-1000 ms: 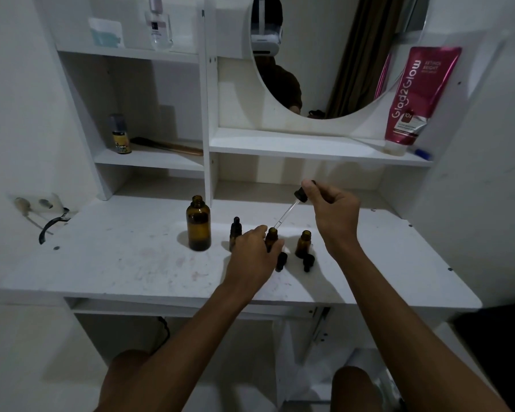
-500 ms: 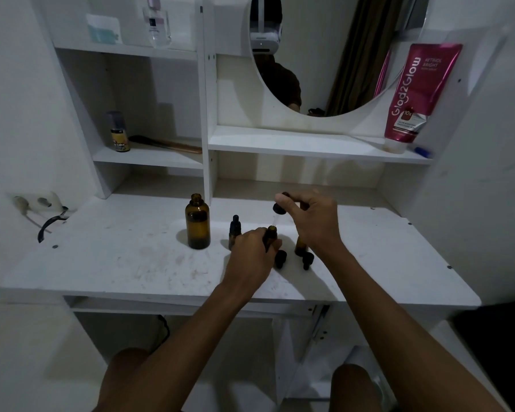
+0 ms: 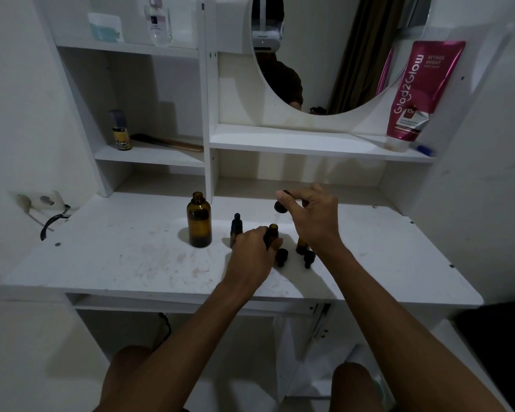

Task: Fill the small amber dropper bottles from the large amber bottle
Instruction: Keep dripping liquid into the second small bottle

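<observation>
The large amber bottle stands uncapped on the white table. To its right stands a small amber bottle with its black dropper cap on. My left hand grips an open small bottle upright on the table. My right hand holds a black dropper cap just above that bottle's mouth; its glass tube is barely visible. A third small bottle stands partly hidden behind my right wrist. Two loose dropper caps lie in front.
A shelf unit with a round mirror rises behind the table. A pink tube leans on the right shelf. A small can and a comb sit on the left shelf. A wall socket with a cable is at far left.
My right hand has lowered the dropper from high right down and leftward until it sits over the open small bottle. My left hand has kept its grip on that bottle.
</observation>
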